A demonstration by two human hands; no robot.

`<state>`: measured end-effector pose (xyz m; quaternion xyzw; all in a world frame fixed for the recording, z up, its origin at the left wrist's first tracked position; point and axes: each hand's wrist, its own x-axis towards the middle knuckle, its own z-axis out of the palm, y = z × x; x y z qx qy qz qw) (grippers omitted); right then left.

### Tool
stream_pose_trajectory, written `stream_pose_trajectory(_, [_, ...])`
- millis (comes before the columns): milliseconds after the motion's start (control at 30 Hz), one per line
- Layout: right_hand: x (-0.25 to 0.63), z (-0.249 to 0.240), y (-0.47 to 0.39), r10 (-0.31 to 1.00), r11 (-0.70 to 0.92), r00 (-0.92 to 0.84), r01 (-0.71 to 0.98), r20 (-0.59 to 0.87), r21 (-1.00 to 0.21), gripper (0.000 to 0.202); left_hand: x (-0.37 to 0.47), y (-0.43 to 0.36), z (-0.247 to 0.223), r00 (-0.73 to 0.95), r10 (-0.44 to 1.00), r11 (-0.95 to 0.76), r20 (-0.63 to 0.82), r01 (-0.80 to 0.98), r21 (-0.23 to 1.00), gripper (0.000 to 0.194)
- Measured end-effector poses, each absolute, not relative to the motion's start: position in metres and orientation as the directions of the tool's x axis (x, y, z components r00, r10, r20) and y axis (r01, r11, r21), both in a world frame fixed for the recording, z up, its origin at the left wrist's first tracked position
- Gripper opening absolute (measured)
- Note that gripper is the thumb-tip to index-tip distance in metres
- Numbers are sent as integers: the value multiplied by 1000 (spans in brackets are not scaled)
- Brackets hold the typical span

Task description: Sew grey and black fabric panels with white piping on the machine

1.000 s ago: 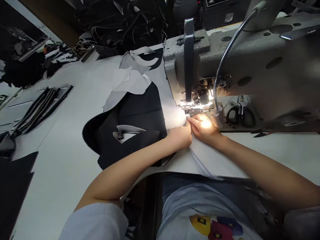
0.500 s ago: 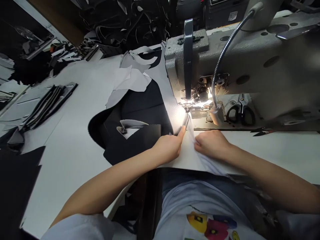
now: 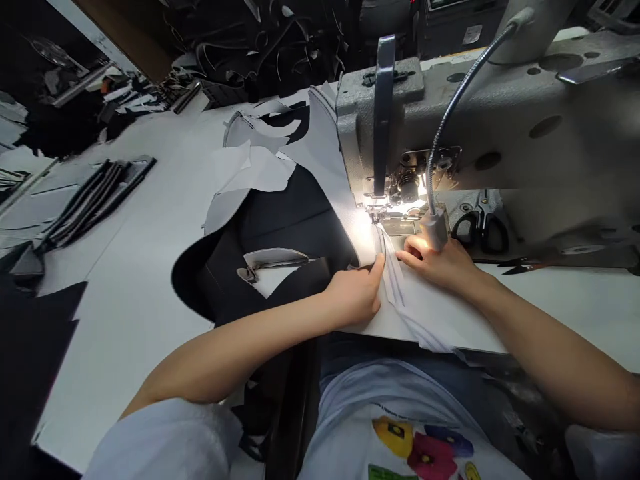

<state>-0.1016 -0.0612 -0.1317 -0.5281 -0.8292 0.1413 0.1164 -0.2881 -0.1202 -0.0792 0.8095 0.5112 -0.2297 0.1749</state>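
A black fabric piece with a pale backing point(image 3: 300, 207) lies left of the sewing machine's needle, its pale edge running under the lit presser foot point(image 3: 375, 217). My left hand point(image 3: 355, 297) is closed on that edge, its index finger stretched along the seam close to the foot. A white tape with dark lengthwise lines point(image 3: 395, 283) runs from the foot down over the table's front edge. My right hand point(image 3: 437, 261) lies just right of the tape, below the lamp head, with bent fingers and fingertips at the tape's edge. Part of its grip is hidden.
The sewing machine point(image 3: 475, 120) fills the right side, with a bendable lamp point(image 3: 434, 230) hanging by the needle. Black-handled scissors point(image 3: 483, 227) lie on its bed; pointed snips point(image 3: 520, 265) lie in front. Stacked dark strips point(image 3: 100, 200) and black fabric point(image 3: 35, 360) are at left.
My right hand has moved up and right along the white tape, closer to the lamp head, from a fist to bent fingers. My left hand and the fabric edge shifted slightly right.
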Motion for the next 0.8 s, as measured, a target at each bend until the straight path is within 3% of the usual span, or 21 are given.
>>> stream_pose_trajectory(100, [-110,-144,-59,922,383,-373,835,107,-395,37,-317,-146,-97,463,805,-498,-371,867,2,85])
stream_pose_trajectory(267, [-133,-160,-60,859,509,-482,764,174,-395,41,-339,-152,-107,663,747,-663,-55,737,-133,37])
stream_pose_trajectory(333, [-133,-164,-58,861,507,-470,764,192,-399,40,-327,-139,-96,671,742,-662,-17,727,-181,32])
stream_pose_trajectory(433, [-125,-166,-55,841,541,-488,769,235,-340,39,-296,-124,-79,629,774,-630,-73,752,-192,32])
stream_pose_trajectory(600, [-112,-165,-56,710,703,-659,651,246,-286,40,-278,-127,-85,586,767,-622,-261,779,-75,33])
stream_pose_trajectory(700, [-111,-168,-53,753,656,-569,687,332,-313,39,-289,-129,-88,528,786,-568,-322,822,-38,50])
stream_pose_trajectory(800, [-115,-172,-47,776,592,-439,754,453,-283,32,-296,-126,-78,482,774,-524,-410,852,12,37])
